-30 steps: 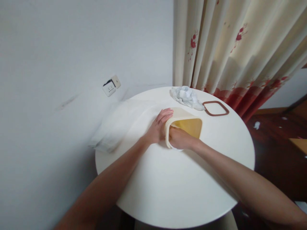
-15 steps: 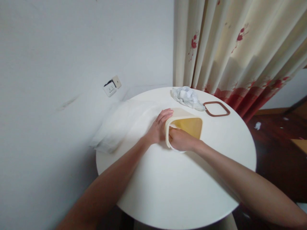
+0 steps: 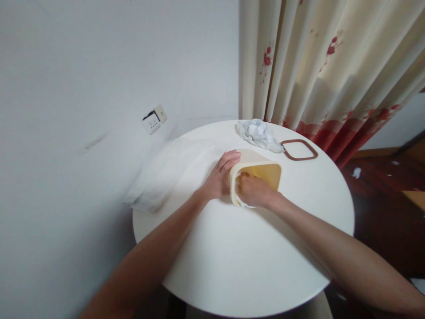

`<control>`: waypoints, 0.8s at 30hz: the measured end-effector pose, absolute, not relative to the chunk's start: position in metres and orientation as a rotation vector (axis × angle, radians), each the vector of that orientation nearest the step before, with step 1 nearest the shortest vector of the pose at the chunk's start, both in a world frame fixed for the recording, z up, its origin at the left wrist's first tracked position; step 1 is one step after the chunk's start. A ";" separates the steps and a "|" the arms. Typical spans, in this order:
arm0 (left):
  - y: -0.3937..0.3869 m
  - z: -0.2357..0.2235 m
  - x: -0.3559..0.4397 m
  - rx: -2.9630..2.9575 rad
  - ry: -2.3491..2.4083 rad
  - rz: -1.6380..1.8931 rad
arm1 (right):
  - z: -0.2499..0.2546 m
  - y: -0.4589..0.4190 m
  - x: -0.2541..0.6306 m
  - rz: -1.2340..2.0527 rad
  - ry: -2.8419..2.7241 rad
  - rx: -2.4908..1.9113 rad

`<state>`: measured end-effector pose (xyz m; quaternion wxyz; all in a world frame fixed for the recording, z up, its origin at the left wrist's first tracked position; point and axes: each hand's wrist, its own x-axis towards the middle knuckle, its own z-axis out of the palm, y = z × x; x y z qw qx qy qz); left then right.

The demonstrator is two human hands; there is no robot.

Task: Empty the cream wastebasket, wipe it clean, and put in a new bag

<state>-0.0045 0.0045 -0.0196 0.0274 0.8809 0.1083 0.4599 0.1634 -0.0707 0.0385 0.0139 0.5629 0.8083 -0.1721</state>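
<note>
A cream bin (image 3: 255, 156) lies on its side on the table, its yellowish inside facing me. My left hand (image 3: 222, 175) grips the bin's left side, fingers spread over the upper wall and the palm close to the rim. Through the opening reaches my right hand (image 3: 252, 189), its fingers curled against the inner left wall. Bits of a white cloth or tissue (image 3: 245, 204) show below this hand at the rim. Most of that white piece is hidden by the hand.
The round white table (image 3: 239, 261) stands against the wall. On it are a crumpled pale plastic bag (image 3: 259, 135), a brown squarish ring frame (image 3: 299, 159) and a large white plastic sheet or bag (image 3: 166, 175). A patterned curtain (image 3: 318, 66) hangs behind.
My right hand has shifted slightly along the bin's inside, and its curled fingers show more. The bin has moved very slightly, with my left hand still on it.
</note>
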 end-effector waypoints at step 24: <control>0.004 -0.017 -0.005 2.737 0.350 1.404 | 0.031 -0.066 0.162 -0.863 2.933 1.501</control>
